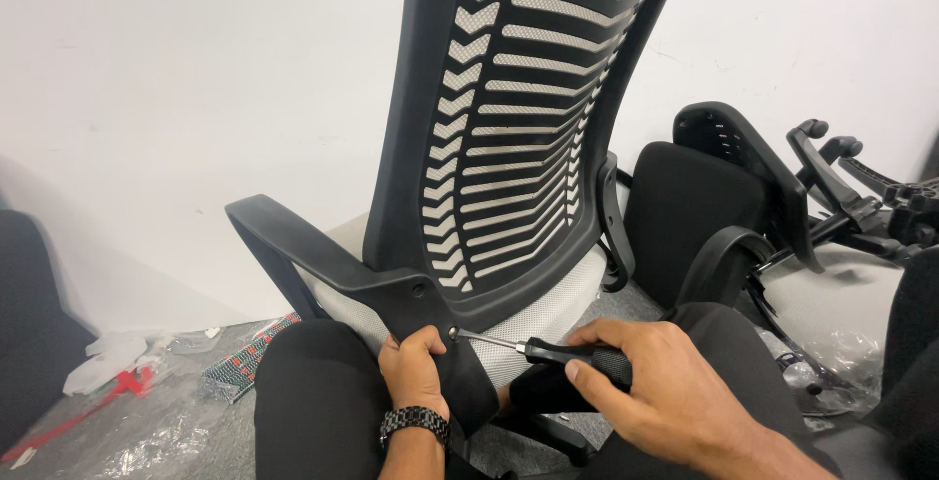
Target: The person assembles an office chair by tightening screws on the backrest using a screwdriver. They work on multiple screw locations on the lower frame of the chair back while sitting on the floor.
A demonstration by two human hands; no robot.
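A black office chair backrest [518,118] with grey mesh slats stands upright in front of me, one black armrest [284,235] sticking out to the left. My left hand [416,367], with a black watch on the wrist, grips the lower bracket of the backrest [416,304]. My right hand [650,387] is closed around the black handle of a screwdriver [558,353]. Its metal shaft points left and its tip sits in a screw [453,332] on the bracket, just beside my left thumb.
My knees in black trousers [313,392] frame the chair. Another black seat and armrest [714,216] and a chair base with castors [861,196] lie at the right. Plastic wrapping [147,411] and small packets litter the grey floor at left. A white wall stands behind.
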